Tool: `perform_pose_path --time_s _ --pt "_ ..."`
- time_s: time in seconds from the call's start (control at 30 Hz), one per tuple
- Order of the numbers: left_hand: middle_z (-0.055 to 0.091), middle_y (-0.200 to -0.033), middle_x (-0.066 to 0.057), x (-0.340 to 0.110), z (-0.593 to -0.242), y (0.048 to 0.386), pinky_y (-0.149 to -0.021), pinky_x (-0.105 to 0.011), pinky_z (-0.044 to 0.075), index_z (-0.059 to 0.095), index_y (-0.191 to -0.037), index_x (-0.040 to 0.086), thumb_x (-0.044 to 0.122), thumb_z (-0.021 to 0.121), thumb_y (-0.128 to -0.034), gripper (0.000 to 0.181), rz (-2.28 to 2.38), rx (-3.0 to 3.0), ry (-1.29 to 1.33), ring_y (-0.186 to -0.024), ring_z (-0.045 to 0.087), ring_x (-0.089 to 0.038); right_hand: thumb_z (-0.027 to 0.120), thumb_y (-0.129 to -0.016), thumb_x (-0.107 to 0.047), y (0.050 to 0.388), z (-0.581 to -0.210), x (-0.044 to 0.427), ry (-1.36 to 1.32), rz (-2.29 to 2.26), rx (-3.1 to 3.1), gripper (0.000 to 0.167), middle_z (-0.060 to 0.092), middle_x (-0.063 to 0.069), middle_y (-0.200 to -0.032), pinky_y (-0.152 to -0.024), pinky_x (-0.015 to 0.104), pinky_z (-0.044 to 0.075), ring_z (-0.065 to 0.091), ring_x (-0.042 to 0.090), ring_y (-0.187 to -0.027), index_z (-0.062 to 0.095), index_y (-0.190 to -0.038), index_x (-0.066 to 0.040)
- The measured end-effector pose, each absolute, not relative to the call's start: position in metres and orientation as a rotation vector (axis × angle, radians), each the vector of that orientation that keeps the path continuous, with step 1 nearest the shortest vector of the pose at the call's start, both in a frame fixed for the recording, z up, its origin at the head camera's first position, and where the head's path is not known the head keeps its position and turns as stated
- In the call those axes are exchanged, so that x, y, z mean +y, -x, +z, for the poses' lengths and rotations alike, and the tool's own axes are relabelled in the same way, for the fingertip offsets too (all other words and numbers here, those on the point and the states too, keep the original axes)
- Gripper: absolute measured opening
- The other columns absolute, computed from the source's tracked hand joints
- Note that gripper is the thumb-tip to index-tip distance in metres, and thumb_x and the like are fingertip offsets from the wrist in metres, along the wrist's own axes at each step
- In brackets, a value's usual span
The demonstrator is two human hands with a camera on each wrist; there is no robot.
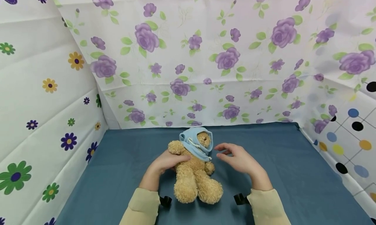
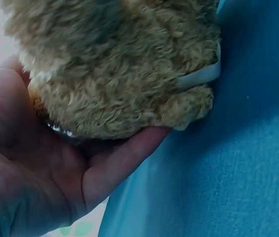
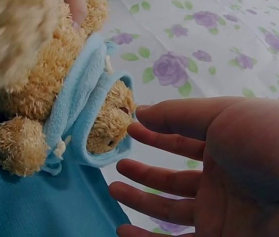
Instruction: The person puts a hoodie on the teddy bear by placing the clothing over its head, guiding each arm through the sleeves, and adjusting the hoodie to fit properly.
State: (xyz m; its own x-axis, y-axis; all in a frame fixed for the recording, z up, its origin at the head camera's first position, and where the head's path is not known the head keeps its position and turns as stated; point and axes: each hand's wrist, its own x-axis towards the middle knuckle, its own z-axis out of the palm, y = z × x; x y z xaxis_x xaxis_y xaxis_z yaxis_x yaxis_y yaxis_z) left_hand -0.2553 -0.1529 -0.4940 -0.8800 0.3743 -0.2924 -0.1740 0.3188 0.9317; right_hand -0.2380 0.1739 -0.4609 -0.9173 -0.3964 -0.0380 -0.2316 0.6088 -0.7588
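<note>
A tan teddy bear (image 1: 188,176) wears a light blue hood (image 1: 192,143) round its head and neck, its face turned to the right. My left hand (image 1: 171,160) grips the bear's side, thumb across its chest; in the left wrist view the fingers (image 2: 129,158) lie under its curly body (image 2: 115,89), beside a pale strap or tag (image 2: 201,75). To the right of the hood, my right hand (image 1: 239,158) hangs with fingers parted and holds nothing. The right wrist view has the right hand (image 3: 203,163) near the hooded face (image 3: 111,118), with relaxed fingers.
A blue cloth (image 1: 282,166) covers the table. Behind it hangs a white sheet with purple roses (image 1: 179,87). Flowered cloth (image 1: 53,120) stands at the left and dotted cloth (image 1: 349,143) at the right. Black straps (image 1: 165,201) are at both wrists.
</note>
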Motion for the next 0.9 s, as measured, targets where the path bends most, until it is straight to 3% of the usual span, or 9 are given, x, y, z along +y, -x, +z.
perform_pose_path --time_s 0.17,0.3,0.43,0.5,0.53,0.73,0.8,0.87,0.9 --pt "0.071 -0.088 -0.007 -0.157 -0.488 0.255 -0.063 -0.041 0.058 0.07 -0.115 0.008 0.045 0.079 -0.0961 0.042 1.578 2.197 -0.152 -0.067 0.067 -0.019 0.065 -0.11 -0.034 0.239 -0.462 0.175 0.52 -1.195 2.633 0.034 0.064 0.006 -0.144 -0.098 0.053 0.055 0.063 0.03 -0.129 0.066 -0.141 -0.023" --pt "0.069 -0.095 -0.01 -0.163 -0.479 0.253 -0.068 -0.045 0.061 0.059 -0.14 0.006 0.046 0.081 -0.0952 0.064 1.596 2.225 -0.134 -0.071 0.069 -0.02 0.065 -0.11 -0.033 0.239 -0.461 0.176 0.517 -1.188 2.631 0.033 0.065 0.004 -0.143 -0.099 0.054 0.055 0.063 0.03 -0.129 0.067 -0.141 -0.023" --pt "0.061 -0.134 -0.021 -0.171 -0.47 0.252 -0.093 -0.055 0.057 0.023 -0.167 0.008 0.05 0.084 -0.0918 0.106 1.581 2.312 -0.104 -0.111 0.069 -0.032 0.065 -0.11 -0.033 0.239 -0.46 0.178 0.517 -1.192 2.628 0.033 0.065 0.006 -0.144 -0.099 0.054 0.054 0.063 0.03 -0.128 0.067 -0.141 -0.022" --pt "0.05 -0.149 -0.029 -0.177 -0.467 0.252 -0.103 -0.061 0.05 0.008 -0.17 0.005 0.052 0.084 -0.0914 0.118 1.554 2.357 -0.089 -0.129 0.06 -0.04 0.065 -0.11 -0.033 0.24 -0.46 0.178 0.521 -1.196 2.63 0.033 0.065 0.008 -0.144 -0.099 0.054 0.054 0.063 0.031 -0.128 0.067 -0.141 -0.022" --pt "0.038 -0.161 -0.03 -0.179 -0.464 0.252 -0.108 -0.063 0.046 0.003 -0.17 0.004 0.053 0.084 -0.0913 0.123 1.546 2.367 -0.079 -0.142 0.05 -0.045 0.065 -0.11 -0.034 0.24 -0.46 0.179 0.521 -1.199 2.628 0.033 0.065 0.009 -0.144 -0.099 0.054 0.054 0.063 0.031 -0.128 0.067 -0.141 -0.022" --pt "0.015 -0.173 -0.03 -0.189 -0.453 0.246 -0.112 -0.07 0.038 -0.002 -0.17 0.002 0.05 0.083 -0.092 0.125 1.466 2.401 -0.026 -0.153 0.03 -0.052 0.065 -0.11 -0.034 0.24 -0.461 0.18 0.505 -1.206 2.62 0.034 0.064 0.009 -0.146 -0.1 0.054 0.054 0.062 0.031 -0.129 0.066 -0.142 -0.022" --pt "0.015 -0.174 -0.029 -0.188 -0.449 0.243 -0.109 -0.068 0.042 0.0 -0.171 0.002 0.05 0.082 -0.0926 0.123 1.412 2.445 -0.01 -0.152 0.033 -0.051 0.065 -0.11 -0.034 0.24 -0.461 0.181 0.497 -1.206 2.621 0.034 0.064 0.007 -0.145 -0.1 0.054 0.054 0.062 0.03 -0.129 0.066 -0.142 -0.022" --pt "0.041 -0.16 -0.03 -0.183 -0.446 0.24 -0.093 -0.06 0.052 0.013 -0.17 0.002 0.051 0.082 -0.0918 0.115 1.355 2.495 0.002 -0.126 0.058 -0.046 0.065 -0.11 -0.035 0.24 -0.461 0.182 0.499 -1.205 2.62 0.035 0.064 0.006 -0.145 -0.1 0.054 0.054 0.062 0.031 -0.129 0.066 -0.142 -0.022" --pt "0.052 -0.146 -0.027 -0.18 -0.445 0.239 -0.084 -0.053 0.053 0.024 -0.166 0.002 0.053 0.082 -0.091 0.107 1.322 2.528 0.001 -0.108 0.064 -0.041 0.064 -0.11 -0.035 0.24 -0.461 0.183 0.501 -1.207 2.619 0.035 0.064 0.006 -0.145 -0.1 0.054 0.054 0.062 0.031 -0.129 0.066 -0.142 -0.021"
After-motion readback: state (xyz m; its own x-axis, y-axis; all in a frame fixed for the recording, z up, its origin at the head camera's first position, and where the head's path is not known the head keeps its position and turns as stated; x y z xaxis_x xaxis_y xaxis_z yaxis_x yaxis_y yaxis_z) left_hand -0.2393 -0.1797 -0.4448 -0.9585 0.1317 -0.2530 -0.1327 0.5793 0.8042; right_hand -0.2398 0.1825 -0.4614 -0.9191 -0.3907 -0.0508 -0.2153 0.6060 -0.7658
